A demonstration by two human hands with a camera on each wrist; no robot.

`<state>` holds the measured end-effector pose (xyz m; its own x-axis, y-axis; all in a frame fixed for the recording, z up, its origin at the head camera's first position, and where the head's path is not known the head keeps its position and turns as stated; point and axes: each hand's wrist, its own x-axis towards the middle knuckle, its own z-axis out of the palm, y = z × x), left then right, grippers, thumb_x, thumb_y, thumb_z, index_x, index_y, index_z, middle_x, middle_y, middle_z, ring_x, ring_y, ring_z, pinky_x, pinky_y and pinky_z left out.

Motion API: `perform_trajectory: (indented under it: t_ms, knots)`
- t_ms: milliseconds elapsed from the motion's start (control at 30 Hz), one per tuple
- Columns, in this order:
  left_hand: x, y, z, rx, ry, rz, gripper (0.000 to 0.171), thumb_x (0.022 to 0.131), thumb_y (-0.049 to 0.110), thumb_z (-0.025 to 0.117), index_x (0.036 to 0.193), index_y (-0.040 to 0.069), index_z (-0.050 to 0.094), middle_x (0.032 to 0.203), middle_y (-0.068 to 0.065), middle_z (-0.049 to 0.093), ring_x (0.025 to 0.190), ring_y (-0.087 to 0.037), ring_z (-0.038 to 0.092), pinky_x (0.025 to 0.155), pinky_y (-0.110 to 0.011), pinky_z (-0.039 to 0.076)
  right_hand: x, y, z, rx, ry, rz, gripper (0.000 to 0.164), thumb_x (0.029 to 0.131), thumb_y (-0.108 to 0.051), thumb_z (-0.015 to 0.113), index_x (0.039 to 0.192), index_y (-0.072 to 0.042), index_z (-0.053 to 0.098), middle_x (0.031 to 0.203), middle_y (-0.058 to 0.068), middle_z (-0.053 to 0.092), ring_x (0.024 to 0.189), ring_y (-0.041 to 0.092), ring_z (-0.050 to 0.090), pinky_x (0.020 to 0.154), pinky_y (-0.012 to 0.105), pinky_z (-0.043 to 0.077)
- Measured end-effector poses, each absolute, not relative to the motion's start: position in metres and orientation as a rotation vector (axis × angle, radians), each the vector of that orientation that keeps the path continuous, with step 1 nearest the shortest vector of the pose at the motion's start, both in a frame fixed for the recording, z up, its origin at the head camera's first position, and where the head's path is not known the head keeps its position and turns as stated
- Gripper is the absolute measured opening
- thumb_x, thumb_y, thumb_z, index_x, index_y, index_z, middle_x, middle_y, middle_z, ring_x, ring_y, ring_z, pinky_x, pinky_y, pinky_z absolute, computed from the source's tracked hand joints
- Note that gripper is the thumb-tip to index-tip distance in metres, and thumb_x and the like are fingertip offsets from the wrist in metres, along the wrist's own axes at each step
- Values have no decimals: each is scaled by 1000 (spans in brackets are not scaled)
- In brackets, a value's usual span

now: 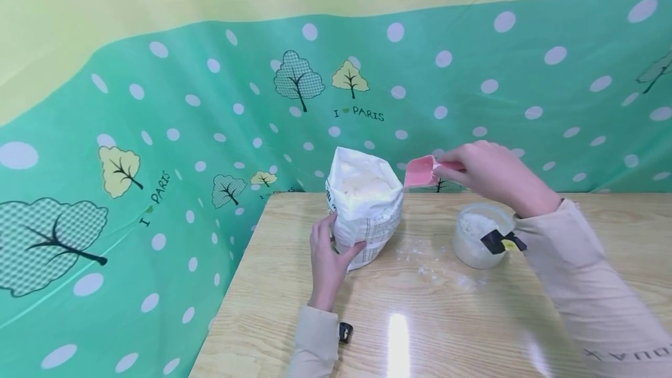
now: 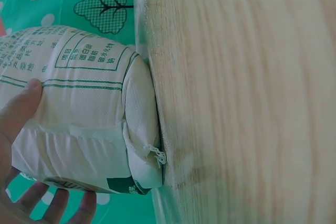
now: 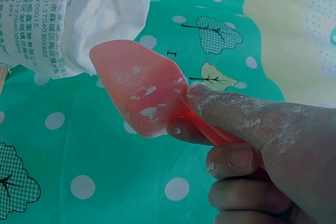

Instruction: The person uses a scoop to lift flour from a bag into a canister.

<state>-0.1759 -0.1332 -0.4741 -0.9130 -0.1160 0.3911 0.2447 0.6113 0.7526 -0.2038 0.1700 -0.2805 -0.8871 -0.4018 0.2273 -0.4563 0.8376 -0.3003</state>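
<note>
A white bag of flour (image 1: 366,209) stands upright on the table with its top gaping and pale powder inside. My left hand (image 1: 328,255) grips the bag low down, thumb on the printed front and fingers round the side, as the left wrist view also shows. To the right of the bag's rim, my right hand (image 1: 480,174) holds a pink scoop (image 1: 420,172) by its handle. White powder clings to the scoop and to the right thumb (image 3: 231,111). Below the right wrist sits a round clear tub (image 1: 472,249) holding white powder, partly covered by the sleeve strap.
Spilled powder (image 1: 436,267) dusts the wooden table (image 1: 420,308) between bag and tub. A green dotted cloth (image 1: 210,104) with trees hangs behind the table and along its left side. The bag stands near the table's back left corner.
</note>
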Motion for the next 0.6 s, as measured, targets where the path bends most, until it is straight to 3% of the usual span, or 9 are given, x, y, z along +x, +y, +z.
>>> perform_trajectory:
  t_ms: [133, 400, 600]
  knots:
    - [-175, -133, -474, -110, -2428, -1224, 86, 70, 34, 89, 143, 17, 47, 135, -5, 48, 119, -22, 48, 92, -42, 54, -204, 165, -280, 695, -2825, 518, 35, 98, -22, 58, 65, -19, 49, 56, -7, 28, 53, 11, 31, 52, 26, 25]
    - [-176, -133, -475, -124, -2423, -1206, 85, 70, 31, 90, 143, 16, 47, 133, -5, 48, 115, -21, 48, 90, -41, 54, -208, 153, -281, 703, -2814, 516, 36, 97, -24, 64, 64, -19, 51, 57, -8, 22, 55, 10, 22, 52, 25, 20]
    - [-176, -133, -474, -120, -2429, -1207, 86, 70, 34, 89, 143, 16, 47, 133, -5, 48, 117, -23, 49, 91, -39, 54, -211, 146, -283, 737, -2809, 524, 35, 98, -23, 62, 64, -20, 54, 56, -8, 28, 54, 9, 28, 53, 26, 25]
